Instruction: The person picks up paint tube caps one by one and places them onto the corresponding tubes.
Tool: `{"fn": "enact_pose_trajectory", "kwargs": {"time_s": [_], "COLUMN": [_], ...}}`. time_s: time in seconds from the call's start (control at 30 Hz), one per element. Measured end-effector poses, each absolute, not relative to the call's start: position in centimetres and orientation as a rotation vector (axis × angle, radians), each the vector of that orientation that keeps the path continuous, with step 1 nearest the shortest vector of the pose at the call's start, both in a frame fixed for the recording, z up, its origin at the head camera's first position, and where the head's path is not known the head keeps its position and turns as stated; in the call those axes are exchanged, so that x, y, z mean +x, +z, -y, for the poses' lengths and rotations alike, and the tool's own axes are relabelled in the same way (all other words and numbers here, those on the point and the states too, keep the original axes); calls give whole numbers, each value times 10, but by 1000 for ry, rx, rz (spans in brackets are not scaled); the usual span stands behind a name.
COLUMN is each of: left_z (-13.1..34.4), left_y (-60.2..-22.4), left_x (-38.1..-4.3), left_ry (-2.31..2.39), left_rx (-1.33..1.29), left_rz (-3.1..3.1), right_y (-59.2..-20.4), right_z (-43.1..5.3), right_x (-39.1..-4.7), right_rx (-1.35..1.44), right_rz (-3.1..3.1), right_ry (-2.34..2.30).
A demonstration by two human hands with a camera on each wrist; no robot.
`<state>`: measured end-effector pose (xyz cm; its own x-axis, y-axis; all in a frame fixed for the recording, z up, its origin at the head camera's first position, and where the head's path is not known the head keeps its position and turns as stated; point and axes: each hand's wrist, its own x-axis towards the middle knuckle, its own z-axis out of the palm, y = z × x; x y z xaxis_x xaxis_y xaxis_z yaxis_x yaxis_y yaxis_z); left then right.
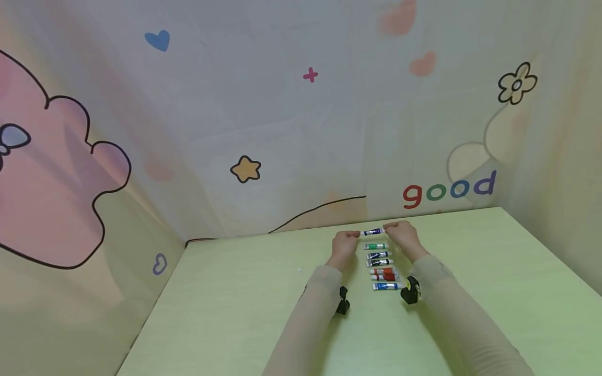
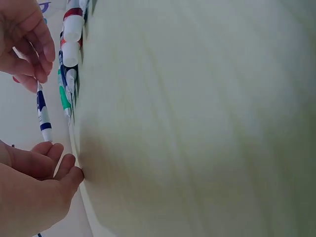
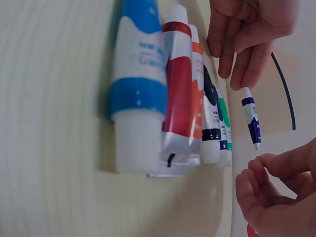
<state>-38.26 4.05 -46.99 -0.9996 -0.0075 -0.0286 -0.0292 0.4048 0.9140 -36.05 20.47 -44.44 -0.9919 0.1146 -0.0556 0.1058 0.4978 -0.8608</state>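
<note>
A small white and dark purple paint tube (image 1: 373,232) hangs level between both hands at the far end of a row of tubes. My left hand (image 1: 345,246) pinches its white cap end with the fingertips. At the opposite, crimped end, my right hand (image 1: 403,236) pinches it between thumb and finger. In the right wrist view the held tube (image 3: 252,121) appears above the table, apart from the others. Nearer me lie a green tube (image 1: 375,246), a dark blue tube (image 1: 378,255), a black tube (image 1: 379,262), an orange tube (image 1: 380,271), a red tube (image 1: 383,278) and a blue tube (image 1: 385,286).
The pale green table (image 1: 235,303) meets a printed curtain (image 1: 291,130) just behind the hands. Orange and red tubes lie close against each other. Both forearms flank the row, with a black wrist camera (image 1: 411,290) near the blue tube's right end.
</note>
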Motion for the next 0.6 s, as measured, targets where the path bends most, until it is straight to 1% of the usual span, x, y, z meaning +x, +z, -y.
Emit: {"fn": "enact_pose_trajectory", "kwargs": {"time_s": [0.37, 0.6], "left_z": [-43, -47], "left_y": [-467, -468], "left_x": [-378, -378], "left_ry": [1568, 1484], "left_rx": [-6, 29], "left_rz": [-2664, -2694], "right_y": [-456, -459], "right_z": [-210, -214], "right_x": [-363, -362], "right_rx": [-250, -218], "right_rz": [2765, 2831], "right_ry": [1559, 1444]}}
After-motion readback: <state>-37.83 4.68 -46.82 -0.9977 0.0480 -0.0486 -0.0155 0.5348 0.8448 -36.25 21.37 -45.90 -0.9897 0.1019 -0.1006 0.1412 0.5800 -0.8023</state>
